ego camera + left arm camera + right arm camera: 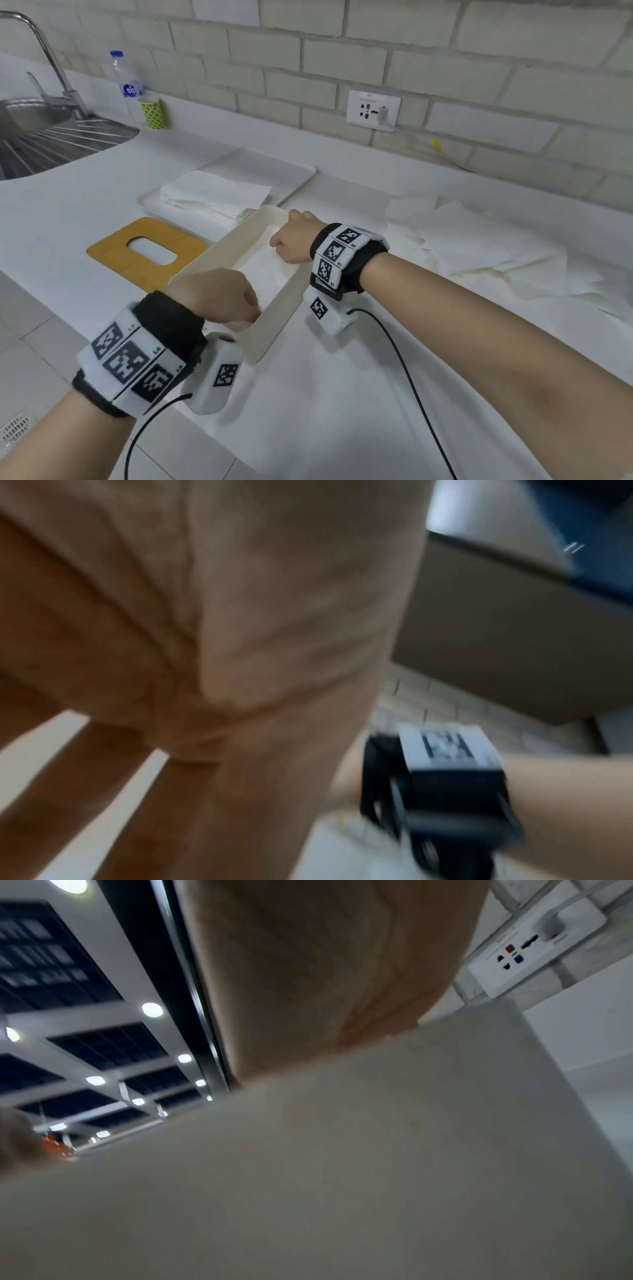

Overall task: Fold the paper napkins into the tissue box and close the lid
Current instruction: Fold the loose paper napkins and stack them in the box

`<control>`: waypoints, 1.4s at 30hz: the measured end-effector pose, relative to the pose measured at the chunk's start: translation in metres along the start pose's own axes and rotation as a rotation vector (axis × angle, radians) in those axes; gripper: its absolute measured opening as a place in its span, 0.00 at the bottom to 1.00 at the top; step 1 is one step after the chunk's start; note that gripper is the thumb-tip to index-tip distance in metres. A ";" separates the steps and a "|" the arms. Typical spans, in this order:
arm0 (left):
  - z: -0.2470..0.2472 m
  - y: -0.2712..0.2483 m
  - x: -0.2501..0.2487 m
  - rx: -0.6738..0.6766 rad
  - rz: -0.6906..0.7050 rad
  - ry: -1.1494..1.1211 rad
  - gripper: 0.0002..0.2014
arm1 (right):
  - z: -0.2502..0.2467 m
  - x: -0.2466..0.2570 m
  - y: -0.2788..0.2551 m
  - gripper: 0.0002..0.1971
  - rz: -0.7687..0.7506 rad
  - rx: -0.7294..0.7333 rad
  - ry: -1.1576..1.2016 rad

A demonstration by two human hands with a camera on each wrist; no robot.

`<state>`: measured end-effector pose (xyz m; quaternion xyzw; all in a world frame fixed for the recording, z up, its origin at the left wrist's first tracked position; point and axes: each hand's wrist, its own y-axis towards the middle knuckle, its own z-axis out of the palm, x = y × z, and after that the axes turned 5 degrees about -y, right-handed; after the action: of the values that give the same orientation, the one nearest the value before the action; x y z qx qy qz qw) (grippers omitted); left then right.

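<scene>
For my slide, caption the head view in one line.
Both hands, left hand and right hand, reach into the open tissue box; wooden lid lies beside it.

Left hand and right hand lowered, fingers bent downward

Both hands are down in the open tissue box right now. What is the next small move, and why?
Probably lift both hands clear of the tissue box: the left hand and right hand sit at opposite ends over a napkin lying flat inside, while the wooden lid lies beside it and loose napkins remain.
</scene>
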<state>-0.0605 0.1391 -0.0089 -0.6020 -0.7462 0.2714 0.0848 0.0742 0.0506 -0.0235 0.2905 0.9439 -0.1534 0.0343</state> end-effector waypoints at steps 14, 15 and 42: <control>0.025 -0.015 -0.145 -0.476 0.686 -0.610 0.05 | 0.072 -0.084 -0.217 0.12 0.466 -0.095 0.154; 0.031 -0.005 -0.154 -0.426 0.692 -0.575 0.04 | 0.083 -0.087 -0.231 0.13 0.528 0.015 0.137; 0.094 0.073 -0.280 -0.197 0.760 -0.318 0.17 | 0.121 -0.130 -0.318 0.03 0.623 -0.337 0.262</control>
<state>0.0325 -0.1447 -0.0690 -0.7900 -0.4974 0.3006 -0.1954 0.0013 -0.3066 -0.0329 0.5712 0.8186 0.0602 0.0057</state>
